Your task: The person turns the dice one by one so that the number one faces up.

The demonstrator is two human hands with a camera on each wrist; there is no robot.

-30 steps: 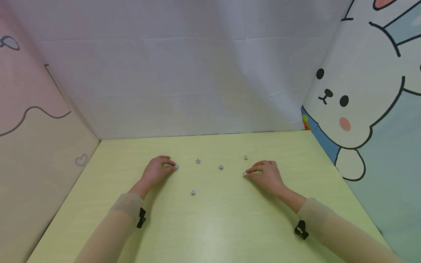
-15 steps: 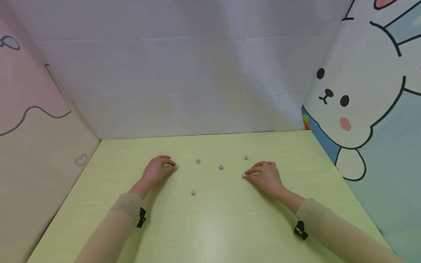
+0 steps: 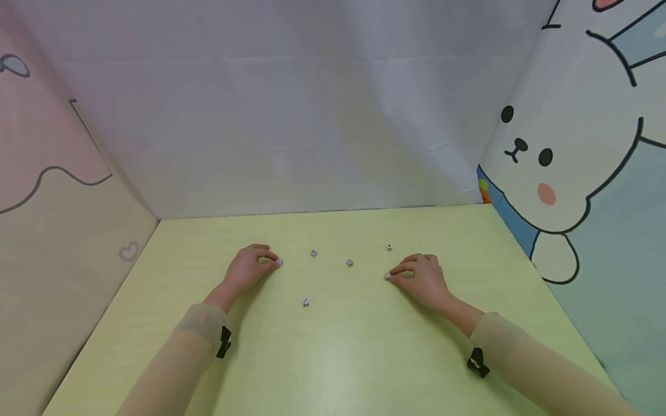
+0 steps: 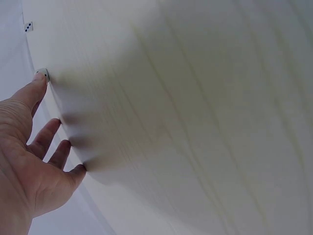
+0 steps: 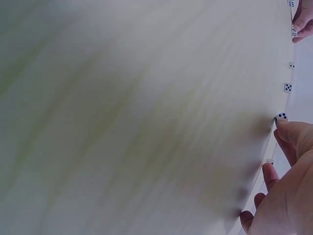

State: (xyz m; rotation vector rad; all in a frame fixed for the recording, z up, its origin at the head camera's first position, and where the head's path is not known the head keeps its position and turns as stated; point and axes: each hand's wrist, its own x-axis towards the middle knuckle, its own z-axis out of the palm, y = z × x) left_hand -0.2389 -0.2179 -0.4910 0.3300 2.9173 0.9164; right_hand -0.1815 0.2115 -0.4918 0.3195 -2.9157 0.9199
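Note:
My left hand [image 3: 251,269] pinches a small white die [image 3: 279,262] between thumb and finger at the tabletop. In the left wrist view that die [image 4: 44,74] shows at the thumb tip, the other fingers spread with their tips on the wood. On the right, my right hand [image 3: 420,278] pinches another white die [image 3: 387,276]; dark pips show on the die [image 5: 281,117] in the right wrist view. Behind that hand lies a die with a red pip [image 3: 389,247]. Between the hands are a die [image 3: 313,253], a second die [image 3: 350,263] and, nearer, a third die [image 3: 305,302].
The pale yellow wooden table [image 3: 333,358] carries all the dice. A white cloth backdrop [image 3: 312,127] rises along its far edge. A pinkish panel [image 3: 67,231] stands at the left, and a panel with a cartoon rabbit [image 3: 562,173] at the right.
The right hand with its die shifts slightly nearer and left, then back again. The left hand and the loose dice stay put; the whole head view tilts a little.

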